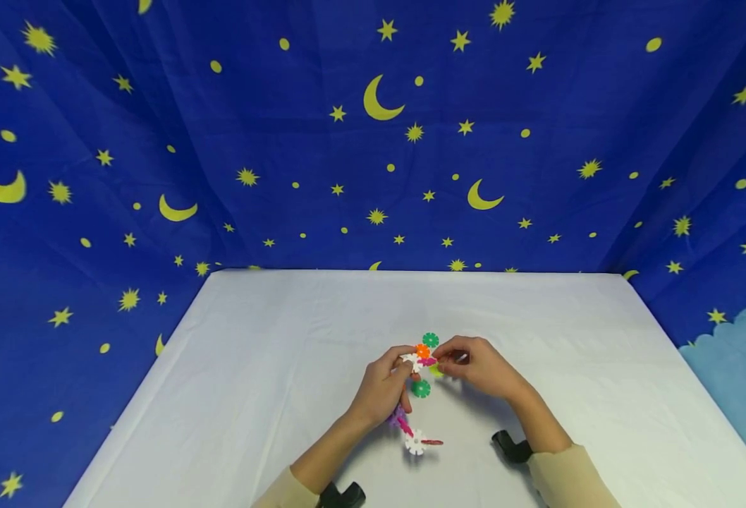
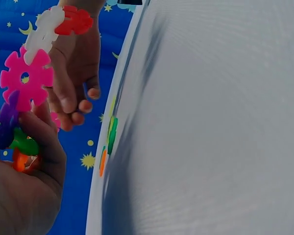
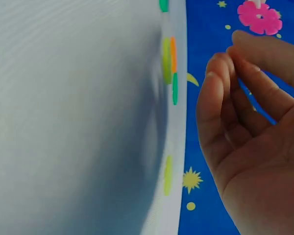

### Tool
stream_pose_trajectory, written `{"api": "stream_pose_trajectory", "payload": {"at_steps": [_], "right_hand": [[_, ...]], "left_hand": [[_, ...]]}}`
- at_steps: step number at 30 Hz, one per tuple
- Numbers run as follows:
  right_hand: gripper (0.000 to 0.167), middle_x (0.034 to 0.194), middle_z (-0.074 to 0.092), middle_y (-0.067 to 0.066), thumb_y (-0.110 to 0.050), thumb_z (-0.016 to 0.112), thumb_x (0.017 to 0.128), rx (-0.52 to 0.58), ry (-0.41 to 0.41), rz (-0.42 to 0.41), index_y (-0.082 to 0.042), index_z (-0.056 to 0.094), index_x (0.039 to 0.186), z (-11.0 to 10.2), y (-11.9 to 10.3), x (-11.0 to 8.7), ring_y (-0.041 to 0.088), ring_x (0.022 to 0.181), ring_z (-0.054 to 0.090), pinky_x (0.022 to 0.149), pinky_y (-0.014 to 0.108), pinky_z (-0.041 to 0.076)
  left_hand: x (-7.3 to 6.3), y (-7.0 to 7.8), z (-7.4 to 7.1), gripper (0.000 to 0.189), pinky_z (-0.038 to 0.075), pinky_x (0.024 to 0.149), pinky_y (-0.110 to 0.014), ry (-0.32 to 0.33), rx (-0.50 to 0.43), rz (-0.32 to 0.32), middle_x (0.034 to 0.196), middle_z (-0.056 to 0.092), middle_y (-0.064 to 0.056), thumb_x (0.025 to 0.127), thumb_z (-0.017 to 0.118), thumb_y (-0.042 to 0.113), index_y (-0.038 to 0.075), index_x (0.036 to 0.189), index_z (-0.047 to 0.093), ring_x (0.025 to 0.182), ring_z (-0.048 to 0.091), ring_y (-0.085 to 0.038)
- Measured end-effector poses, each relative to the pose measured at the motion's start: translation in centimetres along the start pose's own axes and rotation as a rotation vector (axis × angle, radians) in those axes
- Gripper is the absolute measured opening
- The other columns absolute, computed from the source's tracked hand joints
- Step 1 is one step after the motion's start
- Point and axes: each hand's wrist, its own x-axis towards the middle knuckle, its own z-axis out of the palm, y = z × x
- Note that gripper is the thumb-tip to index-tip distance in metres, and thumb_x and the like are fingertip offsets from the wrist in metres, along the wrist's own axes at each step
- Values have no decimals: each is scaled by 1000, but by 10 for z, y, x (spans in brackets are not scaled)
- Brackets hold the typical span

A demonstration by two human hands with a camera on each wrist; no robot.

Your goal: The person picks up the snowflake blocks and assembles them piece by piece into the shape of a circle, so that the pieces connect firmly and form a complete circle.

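My left hand (image 1: 378,391) grips a chain of notched plastic snowflake discs. In the head view, a white disc (image 1: 413,363) with a pink disc (image 1: 426,362) sticks out above its fingers. Below the palm hang a purple disc (image 1: 396,416), another pink disc (image 2: 27,78), a white disc (image 1: 414,443) and a red disc (image 1: 433,442). Green (image 2: 24,142) and orange (image 2: 23,160) discs lie inside the left fingers. My right hand (image 1: 484,367) has bent fingers, its fingertips right beside the upper pink disc (image 3: 259,18). In the right wrist view that disc shows whole beyond the fingertips.
Loose discs lie on the white table (image 1: 271,367) around the hands: a green disc (image 1: 431,340), an orange disc (image 1: 422,351), a yellow-green disc (image 1: 436,370) and another green disc (image 1: 420,389). Black wrist mounts (image 1: 511,447) sit by both forearms. A blue starry curtain (image 1: 322,155) stands behind.
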Motion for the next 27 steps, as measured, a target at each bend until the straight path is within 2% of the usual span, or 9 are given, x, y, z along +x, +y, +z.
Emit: {"api": "stream_pose_trajectory", "payload": {"at_steps": [7, 19, 25, 27], "right_hand": [[20, 86, 60, -6, -11, 69, 88, -82, -45, 56, -10, 71, 108, 2, 9, -1, 13, 75, 56, 65, 28, 50], [26, 83, 56, -3, -8, 75, 82, -201, -18, 97, -9, 71, 107, 8, 14, 1, 14, 75, 49, 66, 29, 45], [21, 80, 55, -2, -6, 75, 80, -177, -21, 193, -11, 64, 98, 9, 13, 4, 16, 73, 50, 64, 29, 46], [18, 79, 55, -2, -5, 73, 82, -148, -29, 203, -11, 63, 96, 8, 14, 3, 16, 72, 51, 63, 29, 46]], "left_hand": [[0, 1, 1, 30, 39, 41, -21, 24, 13, -1, 89, 66, -19, 100, 45, 7, 7, 129, 56, 42, 58, -27], [0, -2, 0, 28, 38, 41, -19, 27, 4, 6, 88, 66, -20, 100, 46, 7, 8, 125, 58, 42, 59, -29], [1, -4, 0, 28, 39, 41, -20, 23, 5, 5, 89, 65, -20, 100, 46, 7, 8, 125, 58, 43, 59, -29], [4, -13, 2, 28, 39, 41, -20, 28, 3, -1, 89, 65, -20, 100, 46, 7, 8, 125, 58, 42, 58, -29]]}}
